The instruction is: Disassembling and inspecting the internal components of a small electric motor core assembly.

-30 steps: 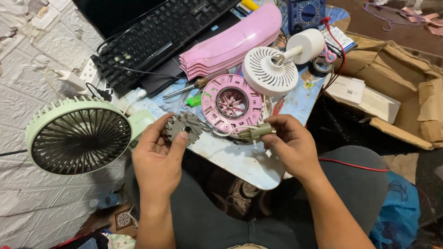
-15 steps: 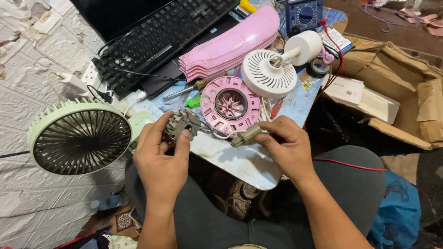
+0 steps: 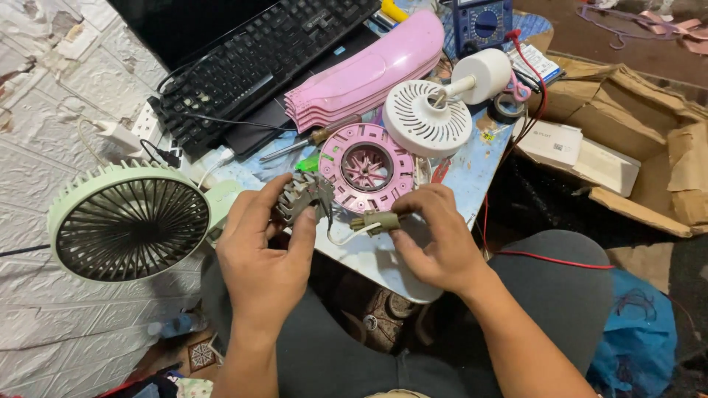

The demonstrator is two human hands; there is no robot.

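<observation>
Cluttered, that low table (image 3: 472,173), with a white textured wall at far left. Green fan (image 3: 129,221) stands on the left, black keyboard (image 3: 258,63) behind it. Left hand (image 3: 262,247) is clamped on a small toothed motor core (image 3: 304,195), held just above the table edge. White wire (image 3: 346,234) runs across to a connector (image 3: 376,221), pinched in the right hand (image 3: 435,239). It looks like the motor is being checked or rewired; freeing that plug calls for a steady pull. Pink ring (image 3: 366,166), white grille (image 3: 426,118) beyond. At right, a cardboard box (image 3: 649,125); contents can't be made out.
</observation>
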